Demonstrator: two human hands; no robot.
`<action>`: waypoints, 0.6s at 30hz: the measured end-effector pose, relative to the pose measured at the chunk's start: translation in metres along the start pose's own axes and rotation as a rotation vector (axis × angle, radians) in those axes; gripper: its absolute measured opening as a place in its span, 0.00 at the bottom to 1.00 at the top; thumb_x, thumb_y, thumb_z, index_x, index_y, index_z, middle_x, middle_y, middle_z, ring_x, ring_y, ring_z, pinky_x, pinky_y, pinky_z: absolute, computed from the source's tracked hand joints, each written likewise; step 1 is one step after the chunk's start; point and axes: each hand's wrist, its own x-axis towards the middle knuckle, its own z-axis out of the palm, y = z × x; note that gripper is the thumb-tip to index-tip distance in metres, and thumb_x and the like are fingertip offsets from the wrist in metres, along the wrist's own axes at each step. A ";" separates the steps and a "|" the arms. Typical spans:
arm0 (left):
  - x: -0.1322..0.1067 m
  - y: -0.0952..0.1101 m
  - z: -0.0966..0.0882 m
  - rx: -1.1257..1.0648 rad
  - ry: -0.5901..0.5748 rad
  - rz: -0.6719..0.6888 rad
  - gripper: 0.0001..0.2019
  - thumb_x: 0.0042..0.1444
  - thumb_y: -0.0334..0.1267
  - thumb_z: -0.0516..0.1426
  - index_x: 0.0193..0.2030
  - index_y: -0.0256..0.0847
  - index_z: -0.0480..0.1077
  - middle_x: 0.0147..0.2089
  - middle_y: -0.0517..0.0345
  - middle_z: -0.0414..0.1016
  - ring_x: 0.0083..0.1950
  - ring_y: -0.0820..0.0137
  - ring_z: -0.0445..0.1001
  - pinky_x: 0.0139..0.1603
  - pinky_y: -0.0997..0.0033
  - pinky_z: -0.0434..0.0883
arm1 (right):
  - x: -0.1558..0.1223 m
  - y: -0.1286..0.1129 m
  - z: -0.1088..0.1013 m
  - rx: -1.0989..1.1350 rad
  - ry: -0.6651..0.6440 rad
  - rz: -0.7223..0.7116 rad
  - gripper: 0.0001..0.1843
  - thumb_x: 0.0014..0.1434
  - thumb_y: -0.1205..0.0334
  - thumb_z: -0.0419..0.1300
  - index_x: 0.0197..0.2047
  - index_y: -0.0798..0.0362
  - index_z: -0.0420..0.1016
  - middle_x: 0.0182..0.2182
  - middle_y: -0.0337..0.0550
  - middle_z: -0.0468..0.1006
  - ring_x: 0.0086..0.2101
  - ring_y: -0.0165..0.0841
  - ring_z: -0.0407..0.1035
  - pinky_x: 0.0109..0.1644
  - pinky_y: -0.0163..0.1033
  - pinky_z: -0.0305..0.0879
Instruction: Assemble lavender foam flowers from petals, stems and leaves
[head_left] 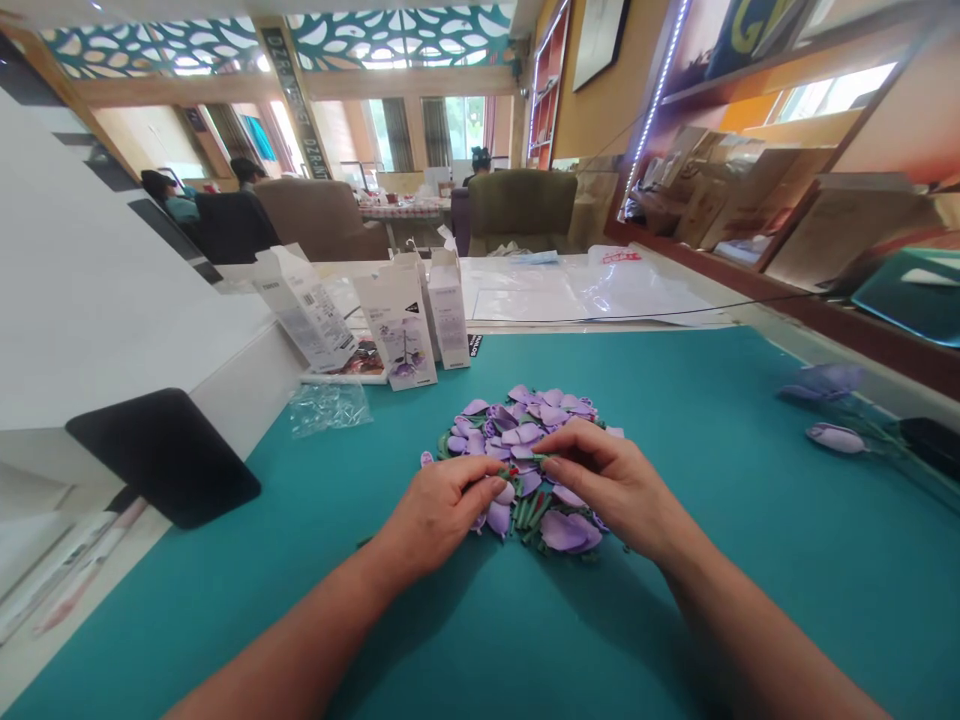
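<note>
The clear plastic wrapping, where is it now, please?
In the head view, the clear plastic wrapping lies on the green mat, left of the purple petals, below the white boxes.

Forearms (300, 620) slanting inward, the left hand (442, 505) and right hand (619, 485) pinch close together.

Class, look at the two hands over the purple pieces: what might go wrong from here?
1. The right hand pinches a slim green piece right above the pile; if it slips, it could be hard to spot among the similar green bits there.
2. The left hand works low at the pile's near edge, so it might nudge loose petals out of place.
</note>
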 end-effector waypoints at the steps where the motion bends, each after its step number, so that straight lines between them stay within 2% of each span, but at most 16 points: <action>1: 0.000 0.000 0.000 0.017 0.003 0.003 0.14 0.61 0.43 0.50 0.41 0.41 0.75 0.33 0.59 0.76 0.34 0.69 0.71 0.35 0.73 0.64 | 0.000 0.000 0.000 0.000 0.006 0.002 0.09 0.54 0.56 0.60 0.35 0.50 0.78 0.30 0.41 0.74 0.32 0.33 0.67 0.34 0.39 0.64; 10: 0.000 0.001 0.000 0.133 0.027 0.003 0.14 0.62 0.43 0.48 0.38 0.42 0.73 0.34 0.59 0.76 0.36 0.68 0.70 0.36 0.72 0.63 | 0.004 0.011 -0.003 -0.004 0.031 0.064 0.10 0.53 0.56 0.60 0.35 0.51 0.77 0.29 0.40 0.75 0.30 0.32 0.67 0.33 0.38 0.64; 13: 0.001 0.001 0.000 0.179 0.056 0.006 0.13 0.62 0.42 0.48 0.38 0.42 0.72 0.36 0.59 0.76 0.37 0.67 0.71 0.37 0.71 0.62 | 0.006 0.019 -0.005 -0.038 -0.015 0.085 0.09 0.53 0.58 0.59 0.36 0.52 0.76 0.29 0.39 0.76 0.29 0.31 0.68 0.32 0.37 0.64; 18: 0.002 -0.002 0.001 0.254 0.061 0.009 0.13 0.62 0.42 0.47 0.38 0.42 0.71 0.36 0.58 0.76 0.37 0.67 0.71 0.37 0.71 0.63 | 0.008 0.030 -0.004 -0.267 -0.093 0.084 0.08 0.55 0.62 0.56 0.37 0.51 0.75 0.29 0.39 0.77 0.29 0.31 0.68 0.32 0.36 0.63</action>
